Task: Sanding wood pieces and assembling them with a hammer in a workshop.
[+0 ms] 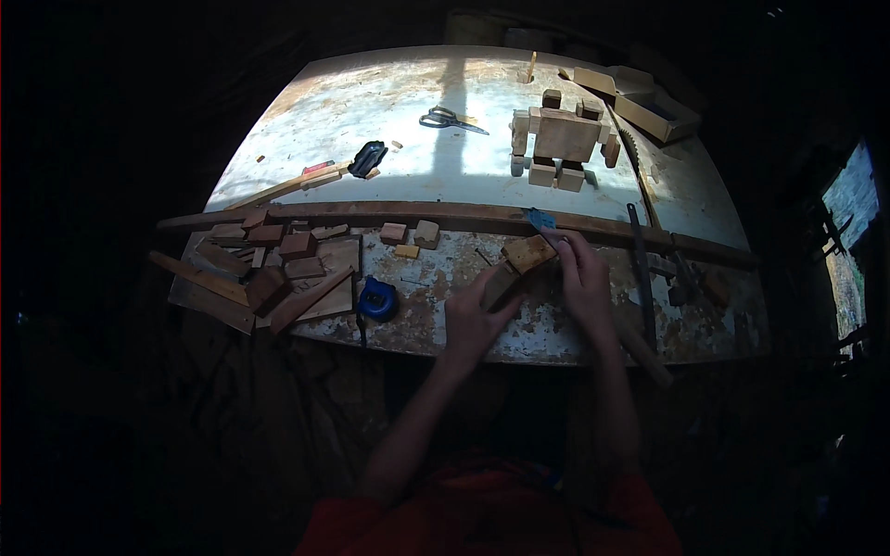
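Note:
Above the near edge of the workbench, my left hand is closed on a small wooden block. A second, lighter wooden block meets its upper end at an angle; whether the two are joined I cannot tell. My right hand is closed at the right end of the lighter block. From its fingertips a slim blue-ended thing points up and left; its kind is unclear. Farther back lies a blocky wooden figure made of several blocks, with a large square body.
A long wooden bar crosses the bench. To the left are several wood offcuts and a blue tape measure. Scissors and a black tool lie beyond. A saw blade, hammer handle and cardboard box are right.

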`<act>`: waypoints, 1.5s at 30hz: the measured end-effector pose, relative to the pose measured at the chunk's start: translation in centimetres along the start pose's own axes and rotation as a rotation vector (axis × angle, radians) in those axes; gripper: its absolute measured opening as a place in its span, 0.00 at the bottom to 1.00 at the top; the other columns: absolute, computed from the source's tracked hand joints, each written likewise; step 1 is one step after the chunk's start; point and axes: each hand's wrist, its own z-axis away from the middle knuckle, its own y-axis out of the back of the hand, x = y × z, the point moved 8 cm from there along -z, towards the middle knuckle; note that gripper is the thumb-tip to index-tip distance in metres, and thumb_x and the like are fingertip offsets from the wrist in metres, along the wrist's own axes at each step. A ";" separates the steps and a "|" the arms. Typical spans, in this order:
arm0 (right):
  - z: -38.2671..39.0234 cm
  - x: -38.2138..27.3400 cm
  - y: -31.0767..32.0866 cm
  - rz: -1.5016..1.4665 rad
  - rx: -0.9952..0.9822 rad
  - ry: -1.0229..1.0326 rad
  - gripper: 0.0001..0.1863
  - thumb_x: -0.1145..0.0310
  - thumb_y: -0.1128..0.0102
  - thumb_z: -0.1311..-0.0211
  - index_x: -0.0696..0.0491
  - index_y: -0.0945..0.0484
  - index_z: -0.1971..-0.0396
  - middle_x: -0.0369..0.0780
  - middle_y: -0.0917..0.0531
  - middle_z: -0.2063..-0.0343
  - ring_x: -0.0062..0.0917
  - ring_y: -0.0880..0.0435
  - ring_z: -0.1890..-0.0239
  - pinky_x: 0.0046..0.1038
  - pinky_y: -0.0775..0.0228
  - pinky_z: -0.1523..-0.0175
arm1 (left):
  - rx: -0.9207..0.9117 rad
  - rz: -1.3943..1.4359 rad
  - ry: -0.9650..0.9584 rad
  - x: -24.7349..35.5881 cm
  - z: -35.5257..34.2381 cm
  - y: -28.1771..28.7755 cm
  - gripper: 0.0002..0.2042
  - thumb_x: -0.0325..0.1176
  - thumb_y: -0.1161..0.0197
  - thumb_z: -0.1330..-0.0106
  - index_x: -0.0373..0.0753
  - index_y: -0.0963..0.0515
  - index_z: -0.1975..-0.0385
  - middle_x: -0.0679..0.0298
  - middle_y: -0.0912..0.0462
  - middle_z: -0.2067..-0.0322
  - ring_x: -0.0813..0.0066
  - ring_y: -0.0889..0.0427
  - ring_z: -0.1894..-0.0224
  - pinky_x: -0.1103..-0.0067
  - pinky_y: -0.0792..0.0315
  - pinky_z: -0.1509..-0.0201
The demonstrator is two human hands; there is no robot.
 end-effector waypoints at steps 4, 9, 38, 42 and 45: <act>4.0 -5.9 -1.4 0.127 0.096 0.469 0.16 0.76 0.43 0.21 0.52 0.16 0.39 0.52 0.09 0.52 0.49 0.07 0.51 0.42 0.16 0.47 | -0.007 0.006 0.003 0.0 0.5 0.6 0.30 0.38 0.15 0.40 0.39 0.17 0.38 0.51 0.07 0.58 0.55 0.05 0.55 0.66 0.12 0.52; 1.6 -2.3 0.0 0.194 0.058 0.157 0.16 0.77 0.43 0.21 0.51 0.16 0.40 0.53 0.10 0.50 0.52 0.10 0.45 0.45 0.17 0.42 | -0.048 0.012 -0.024 0.0 -0.5 -0.2 0.31 0.37 0.15 0.41 0.39 0.18 0.38 0.50 0.07 0.57 0.54 0.05 0.56 0.66 0.12 0.52; 4.0 -4.4 -0.6 0.204 0.203 0.213 0.14 0.74 0.45 0.20 0.54 0.16 0.42 0.55 0.11 0.52 0.54 0.09 0.49 0.45 0.17 0.47 | -0.105 0.049 0.025 0.0 -0.2 0.1 0.29 0.37 0.15 0.40 0.38 0.18 0.40 0.49 0.07 0.56 0.52 0.06 0.52 0.64 0.12 0.49; 4.4 -5.3 -1.1 0.122 0.155 0.271 0.14 0.74 0.45 0.20 0.55 0.15 0.42 0.55 0.11 0.54 0.54 0.09 0.50 0.45 0.17 0.47 | -0.076 0.078 0.017 0.1 0.0 0.8 0.29 0.37 0.15 0.40 0.38 0.18 0.40 0.49 0.07 0.56 0.52 0.06 0.53 0.64 0.12 0.50; 2.5 -2.0 0.0 0.181 0.182 0.132 0.14 0.75 0.45 0.20 0.54 0.15 0.42 0.53 0.11 0.53 0.52 0.09 0.50 0.45 0.18 0.47 | -0.133 -0.006 0.050 0.0 -0.6 -0.3 0.29 0.36 0.15 0.40 0.38 0.19 0.40 0.49 0.07 0.56 0.52 0.06 0.52 0.64 0.12 0.51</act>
